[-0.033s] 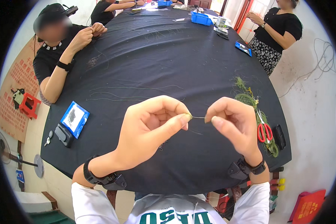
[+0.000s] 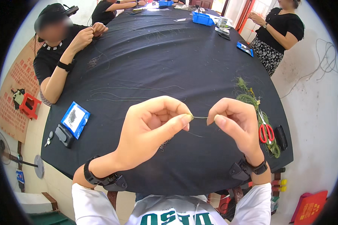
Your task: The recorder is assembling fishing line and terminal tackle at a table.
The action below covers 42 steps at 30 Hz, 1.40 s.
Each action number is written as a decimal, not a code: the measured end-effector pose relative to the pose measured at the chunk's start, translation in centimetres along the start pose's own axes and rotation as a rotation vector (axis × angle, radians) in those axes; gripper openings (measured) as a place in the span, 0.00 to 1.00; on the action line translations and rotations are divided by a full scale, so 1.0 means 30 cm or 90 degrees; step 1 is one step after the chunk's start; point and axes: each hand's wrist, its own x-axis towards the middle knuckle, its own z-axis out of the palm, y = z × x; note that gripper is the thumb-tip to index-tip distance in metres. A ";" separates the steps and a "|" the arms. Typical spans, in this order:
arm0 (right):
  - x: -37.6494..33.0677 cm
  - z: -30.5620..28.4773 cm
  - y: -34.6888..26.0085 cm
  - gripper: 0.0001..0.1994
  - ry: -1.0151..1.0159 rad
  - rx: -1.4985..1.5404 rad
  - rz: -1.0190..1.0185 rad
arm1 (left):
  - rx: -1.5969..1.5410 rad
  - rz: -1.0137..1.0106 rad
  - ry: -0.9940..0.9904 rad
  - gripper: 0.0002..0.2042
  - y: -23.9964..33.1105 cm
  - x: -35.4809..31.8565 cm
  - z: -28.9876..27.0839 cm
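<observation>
In front of me, above the table, a thin greenish thread (image 2: 200, 117) stretches across the short gap between my hands. My left hand (image 2: 148, 129) pinches it between thumb and index finger, and a small green bit shows at the fingertips. My right hand (image 2: 236, 122) is closed on the other end, thumb against bent index finger. A loose tail of thread hangs below the gap. Beside my right hand lies a bundle of green thread (image 2: 275, 149), with red-handled scissors (image 2: 266, 134) on top.
Long threads (image 2: 139, 88) lie across the black tablecloth (image 2: 191, 161). At left are a blue-edged packet (image 2: 75, 119), a dark case (image 2: 64, 135) and keys (image 2: 49, 139). A black case (image 2: 281, 137) lies at right; a blue tray (image 2: 202, 18) stands farther back. Other people are around the table.
My right thumb and fingertips have shifted very slightly, and the thread between my hands now looks doubled. My left hand stays where it was.
</observation>
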 end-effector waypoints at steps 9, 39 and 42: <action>0.006 0.020 0.029 0.02 0.043 0.039 0.002 | -0.163 -0.113 -0.042 0.05 -0.004 0.010 -0.021; -0.001 0.034 0.014 0.07 0.112 -0.352 -0.259 | 0.480 0.464 -0.039 0.10 -0.056 0.008 0.012; -0.001 0.037 0.028 0.06 0.116 -0.245 -0.185 | 0.461 0.454 -0.044 0.09 -0.055 0.011 0.009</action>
